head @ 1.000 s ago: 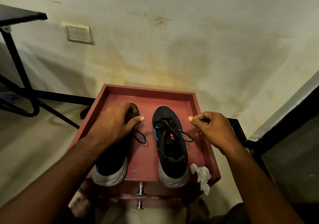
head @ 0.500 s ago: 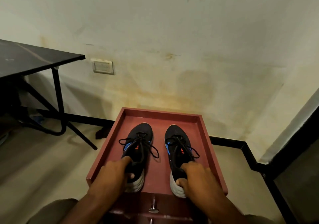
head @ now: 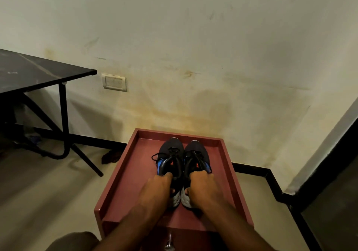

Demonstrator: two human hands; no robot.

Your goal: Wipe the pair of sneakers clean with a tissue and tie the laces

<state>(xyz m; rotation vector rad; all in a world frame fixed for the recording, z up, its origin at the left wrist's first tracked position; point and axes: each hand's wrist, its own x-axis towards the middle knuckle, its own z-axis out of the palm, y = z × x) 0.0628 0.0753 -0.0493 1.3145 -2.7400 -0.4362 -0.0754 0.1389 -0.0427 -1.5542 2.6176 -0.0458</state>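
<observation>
Dark red wood forms the tray-like top of a small cabinet [head: 124, 183], the surface in front of me, with a raised rim on three sides. On it stands a pair of black sneakers with white soles, toes pointing at the far edge. My left hand [head: 155, 190] grips the heel of the left sneaker [head: 170, 150], fingers curled into the collar and thumb across the white heel. My right hand [head: 201, 188] holds the right sneaker [head: 197, 152] the same way. Both hands are closed on the shoes.

Half a second ago the sneakers stood apart with bare red wood between them. Now they are pressed side by side, touching along their inner edges, in the middle of the surface and nearer the far edge than the near one. A second ago my hands were up at the laces; they have since dropped back to the heels. The black laces [head: 157, 157] lie in loops over the tongues, and one loop hangs off the left shoe's outer side; they look tied, though I cannot be sure of the knots from here. The tissue that lay at the near right corner a second ago is not visible now; my right forearm covers that corner.

I judge this to be the closing step: wiping and tying seem finished, and I am setting the pair neatly together before letting go.
</observation>
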